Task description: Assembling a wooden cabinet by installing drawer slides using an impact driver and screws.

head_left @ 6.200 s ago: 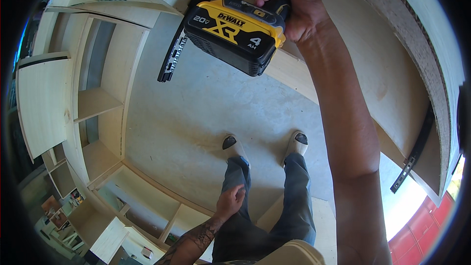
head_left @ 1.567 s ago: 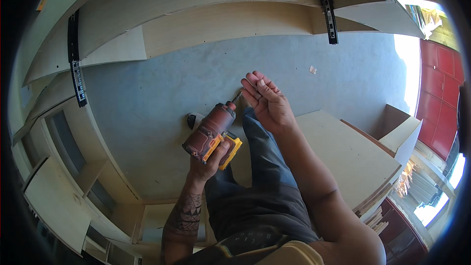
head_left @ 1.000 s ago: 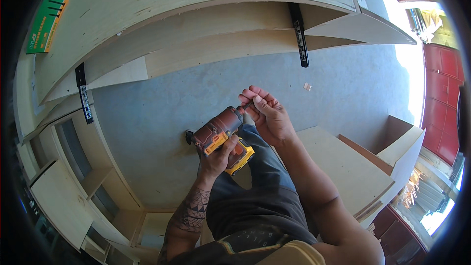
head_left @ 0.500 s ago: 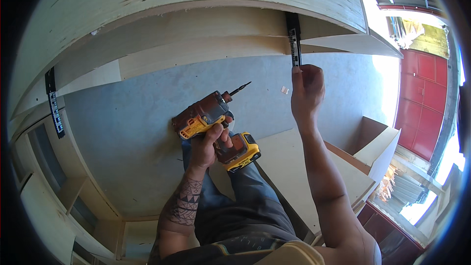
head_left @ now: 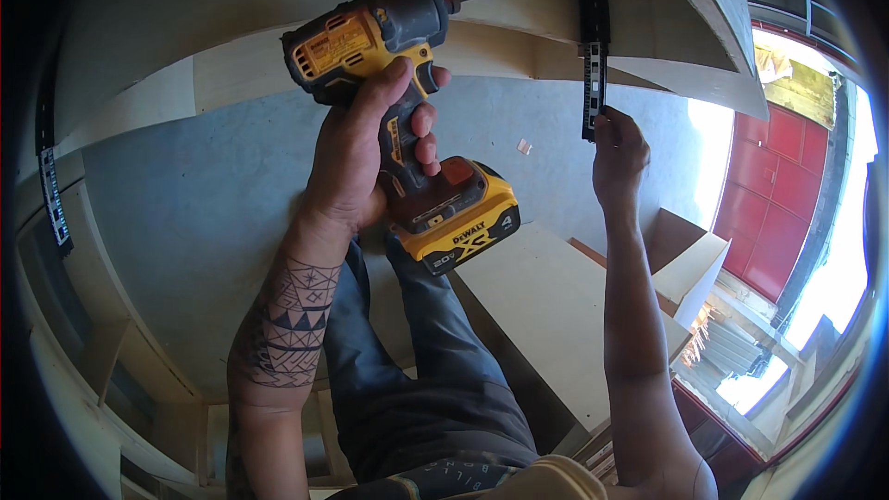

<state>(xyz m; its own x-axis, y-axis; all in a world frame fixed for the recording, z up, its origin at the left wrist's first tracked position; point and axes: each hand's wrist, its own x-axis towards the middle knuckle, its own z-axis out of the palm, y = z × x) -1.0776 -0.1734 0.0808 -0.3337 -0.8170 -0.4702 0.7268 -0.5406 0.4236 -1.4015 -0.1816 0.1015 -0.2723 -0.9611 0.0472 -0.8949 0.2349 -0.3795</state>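
Observation:
A yellow and black impact driver (head_left: 407,28) is raised in my left hand (head_left: 347,157), whose fingers wrap round its grip. Its bit points right, toward the cabinet's inner side, and touches nothing I can see. My right hand (head_left: 620,162) pinches the near end of a black and silver drawer slide (head_left: 594,83), which sticks out from inside the wooden cabinet (head_left: 500,46). Whether a screw sits on the bit is too small to tell. A second drawer slide (head_left: 54,194) projects from the cabinet at the far left, apart from both hands.
Below the hands lies a grey floor (head_left: 231,241) with a small pale scrap (head_left: 524,147) on it. A pale board (head_left: 546,315) and an open wooden box (head_left: 690,268) are at the right. Wooden frames (head_left: 120,315) stand on the left, and red doors (head_left: 773,194) show beyond.
My left hand has lifted the impact driver up, toward the cabinet. The view has shifted closer to the cabinet. My right hand stays on the end of the drawer slide.

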